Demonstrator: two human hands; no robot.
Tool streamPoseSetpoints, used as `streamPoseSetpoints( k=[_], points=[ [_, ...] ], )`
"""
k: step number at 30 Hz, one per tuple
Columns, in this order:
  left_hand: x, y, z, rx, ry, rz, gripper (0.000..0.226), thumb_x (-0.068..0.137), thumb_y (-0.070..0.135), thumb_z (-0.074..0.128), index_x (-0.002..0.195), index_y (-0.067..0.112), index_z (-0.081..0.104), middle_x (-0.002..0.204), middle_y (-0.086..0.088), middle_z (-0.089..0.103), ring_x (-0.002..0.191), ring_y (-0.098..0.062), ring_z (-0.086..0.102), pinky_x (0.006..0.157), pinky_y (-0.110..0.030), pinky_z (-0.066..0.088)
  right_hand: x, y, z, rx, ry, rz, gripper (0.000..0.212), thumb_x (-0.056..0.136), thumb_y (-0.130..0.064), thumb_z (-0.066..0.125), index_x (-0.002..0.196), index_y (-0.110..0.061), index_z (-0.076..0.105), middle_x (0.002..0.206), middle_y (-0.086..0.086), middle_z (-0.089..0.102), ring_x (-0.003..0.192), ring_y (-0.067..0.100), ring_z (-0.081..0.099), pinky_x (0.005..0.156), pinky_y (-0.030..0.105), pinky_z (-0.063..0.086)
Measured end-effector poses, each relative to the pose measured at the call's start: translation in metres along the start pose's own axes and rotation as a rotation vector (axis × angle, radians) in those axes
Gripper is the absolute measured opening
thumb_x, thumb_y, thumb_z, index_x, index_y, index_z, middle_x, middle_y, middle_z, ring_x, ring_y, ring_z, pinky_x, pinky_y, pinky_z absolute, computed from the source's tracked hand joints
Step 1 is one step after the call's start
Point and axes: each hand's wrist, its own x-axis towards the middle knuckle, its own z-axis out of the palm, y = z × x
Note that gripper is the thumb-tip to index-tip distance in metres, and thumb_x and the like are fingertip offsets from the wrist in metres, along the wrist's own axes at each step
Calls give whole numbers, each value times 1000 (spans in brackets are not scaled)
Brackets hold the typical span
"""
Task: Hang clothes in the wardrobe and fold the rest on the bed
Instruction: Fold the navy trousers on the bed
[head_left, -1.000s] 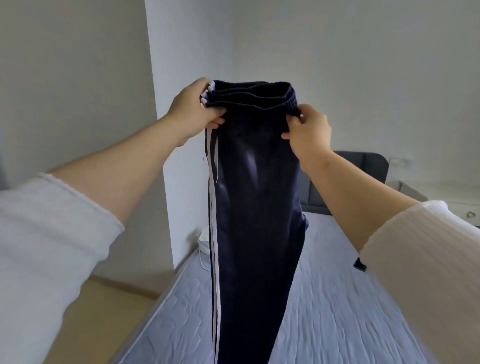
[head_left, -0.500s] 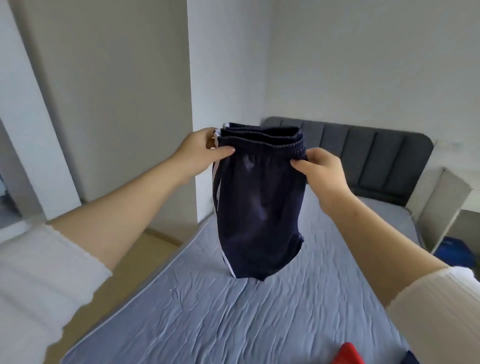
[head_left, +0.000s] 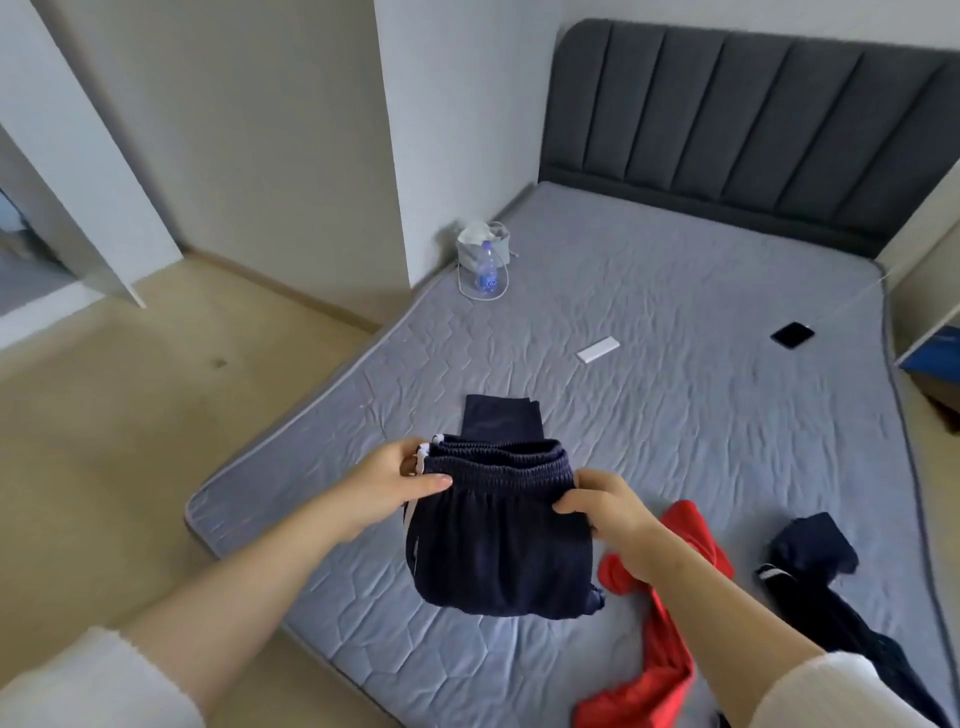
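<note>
As the pants (head_left: 498, 545) drop onto the bed (head_left: 675, 389) near its corner, left hand (head_left: 395, 483) and right hand (head_left: 608, 512) pinch them for folding.

We count three garments: navy trousers (head_left: 498, 545) at six o'clock, red garment (head_left: 670, 639) at five, dark garment (head_left: 810, 561) at four; one bottle (head_left: 485, 270), one phone (head_left: 791, 335).

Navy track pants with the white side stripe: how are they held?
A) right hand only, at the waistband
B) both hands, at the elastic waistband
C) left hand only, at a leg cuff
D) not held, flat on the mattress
B: the left hand and the right hand each pinch one end of the elastic waistband of the navy track pants, above the grey quilted mattress.
</note>
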Motion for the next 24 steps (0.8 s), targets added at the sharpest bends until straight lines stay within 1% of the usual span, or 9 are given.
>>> streamPoseSetpoints(
  k=[4, 8, 10, 13, 15, 17, 19, 21, 24],
  points=[
    [27, -15, 13, 43, 1, -54, 28, 83, 5, 66, 101, 25, 59, 88, 14, 64, 79, 4, 58, 71, -8, 44, 24, 27, 3, 8, 89, 52, 14, 76, 3, 58, 74, -8, 51, 68, 7, 49, 65, 17, 46, 57, 27, 35],
    [65, -26, 21, 94, 53, -114, 33, 82, 8, 68, 114, 13, 58, 93, 6, 63, 84, -6, 58, 82, -20, 46, 57, 40, 2, -42, 196, 67, 16, 78, -2, 61, 68, -12, 54, 66, 1, 55, 66, 16, 50, 61, 28, 40],
    [89, -31, 24, 161, 82, -135, 34, 82, 15, 69, 114, 15, 59, 102, 0, 65, 97, -18, 61, 94, -33, 46, 80, 46, 1, -160, 276, 49, 9, 81, -10, 63, 75, -16, 58, 83, 4, 57, 77, 19, 53, 72, 28, 43],
    [133, -36, 23, 273, 97, -142, 35, 82, 27, 69, 115, 23, 59, 105, 5, 64, 100, -18, 60, 87, -29, 44, 123, 44, 1, -290, 381, 21, 3, 87, -18, 58, 88, -20, 59, 98, 10, 51, 74, 21, 52, 72, 26, 40],
    [172, -36, 21, 266, 122, -122, 35, 83, 24, 68, 115, 17, 59, 106, 1, 65, 97, -19, 61, 84, -29, 45, 158, 34, 2, -242, 419, 49, 5, 89, -19, 53, 93, -19, 56, 90, 8, 57, 74, 26, 57, 69, 32, 46],
    [212, -35, 18, 202, 189, -113, 37, 83, 19, 68, 117, 13, 56, 102, -3, 65, 87, -20, 63, 77, -27, 50, 195, 25, 3, -129, 481, 55, 15, 91, -17, 49, 102, -14, 58, 87, 5, 62, 83, 29, 63, 77, 38, 52],
    [249, -38, 17, 140, 189, -103, 57, 84, 17, 66, 134, 16, 41, 115, -1, 56, 98, -22, 62, 87, -28, 49, 227, 20, 4, -34, 547, 40, 30, 93, -17, 45, 122, -13, 52, 102, 2, 63, 92, 25, 60, 81, 35, 49],
    [276, -51, 20, 277, 148, -114, 77, 85, 19, 64, 147, 20, 18, 137, -3, 41, 121, -25, 48, 100, -31, 35, 249, 29, 7, 8, 540, 78, 45, 95, -19, 43, 140, -18, 35, 123, 0, 54, 100, 20, 54, 81, 30, 41],
    [290, -85, 36, 472, 96, -130, 69, 89, 14, 57, 146, 18, 18, 143, -10, 37, 120, -29, 47, 98, -35, 36, 260, 67, 17, -83, 420, 183, 47, 95, -17, 41, 141, -20, 33, 135, 3, 50, 98, 23, 58, 75, 30, 46]
  ],
)
